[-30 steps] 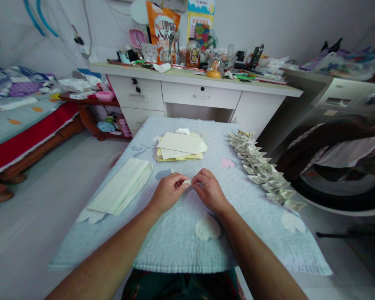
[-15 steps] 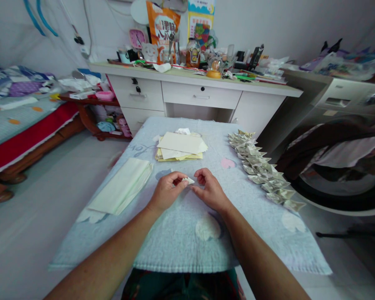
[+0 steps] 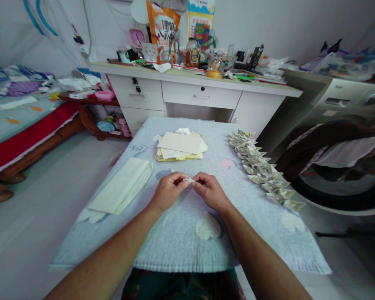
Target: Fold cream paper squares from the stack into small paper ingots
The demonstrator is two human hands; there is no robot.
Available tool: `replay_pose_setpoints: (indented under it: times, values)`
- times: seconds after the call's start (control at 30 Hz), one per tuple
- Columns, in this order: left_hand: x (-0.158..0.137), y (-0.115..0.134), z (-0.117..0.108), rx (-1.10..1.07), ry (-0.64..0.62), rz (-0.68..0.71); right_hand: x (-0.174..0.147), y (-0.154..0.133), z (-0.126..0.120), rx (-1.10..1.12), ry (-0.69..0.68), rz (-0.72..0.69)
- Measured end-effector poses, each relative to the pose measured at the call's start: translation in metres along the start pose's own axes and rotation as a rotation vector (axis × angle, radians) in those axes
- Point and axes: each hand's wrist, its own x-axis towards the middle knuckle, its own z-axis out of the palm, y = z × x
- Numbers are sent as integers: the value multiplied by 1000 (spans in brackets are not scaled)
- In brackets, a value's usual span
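Observation:
A small folded piece of pale paper (image 3: 189, 180) is pinched between my two hands above the middle of the cloth-covered table. My left hand (image 3: 169, 188) grips its left end between thumb and fingers. At its right end, my right hand (image 3: 211, 189) is closed on it too, thumb against forefinger. Most of the paper is hidden by the fingertips. Beyond the hands lies a stack of cream and yellow paper sheets (image 3: 182, 143). To the left rests a pile of long pale-green paper (image 3: 123, 185). Along the right side stand several folded paper boats (image 3: 262, 168) in rows.
A light-blue patterned cloth (image 3: 181, 241) covers the table. Behind it stands a white desk (image 3: 202, 98) crowded with a jar, an orange bag and other items. A washing machine (image 3: 337, 125) with its door open is at right, a bed (image 3: 25, 121) at left.
My right hand has moved left and its fingers have closed on the right end of the folded paper. My left hand stays in place, still pinching it.

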Motion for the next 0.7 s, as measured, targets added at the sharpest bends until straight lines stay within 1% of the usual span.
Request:
replay_pose_setpoints:
  times: [0.13, 0.23, 0.37, 0.47, 0.57, 0.7]
  values:
    - [-1, 1, 0, 20, -16, 6, 0, 3, 0, 83, 0, 36]
    - [-1, 0, 1, 6, -17, 2, 1, 3, -1, 49, -4, 22]
    - [-1, -3, 0, -87, -23, -8, 1, 3, 0, 14, -15, 4]
    - [1, -6, 0, -172, -19, -43, 1, 5, 2, 12, 18, 24]
    - [2, -8, 0, -222, -8, -73, 1, 6, 4, -50, 59, 21]
    - [1, -10, 2, -233, -33, -63, 1, 3, 5, -175, 139, -53]
